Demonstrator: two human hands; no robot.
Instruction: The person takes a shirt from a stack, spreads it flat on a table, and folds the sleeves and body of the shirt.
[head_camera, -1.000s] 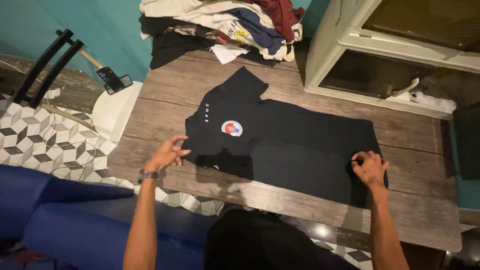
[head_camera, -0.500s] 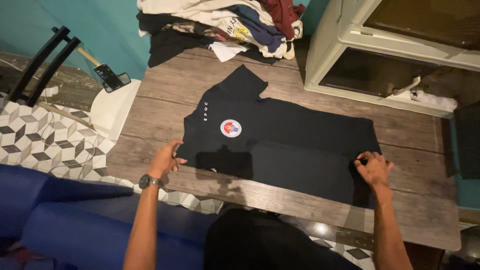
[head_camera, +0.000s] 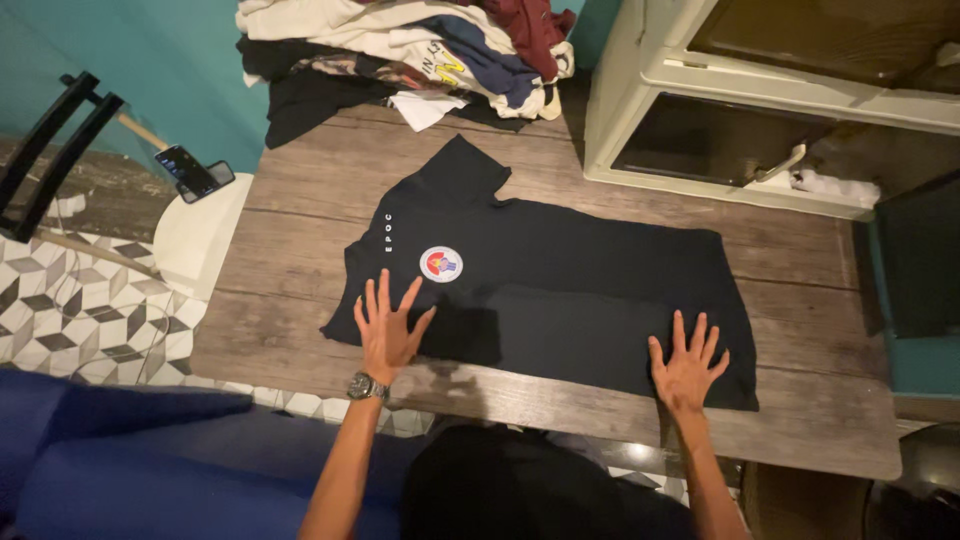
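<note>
A black shirt (head_camera: 590, 280) with a round white badge (head_camera: 440, 264) lies flat on the wooden table (head_camera: 300, 200), its collar end to the left. My left hand (head_camera: 388, 325) rests palm down with spread fingers on the shirt's near left part, just below the badge. A watch sits on that wrist. My right hand (head_camera: 688, 362) lies flat with fingers apart on the near right part of the shirt, by the hem. Neither hand grips anything.
A heap of mixed clothes (head_camera: 410, 50) sits at the table's far edge. A cream cabinet (head_camera: 720, 110) stands at the back right. A phone (head_camera: 188, 172) leans on a white stool (head_camera: 195, 235) to the left. A blue sofa (head_camera: 130, 460) lies near me.
Both hands have let go of the shirt's near edge and now lie flat and spread on the cloth. The near strip of the shirt now lies folded over the body.
</note>
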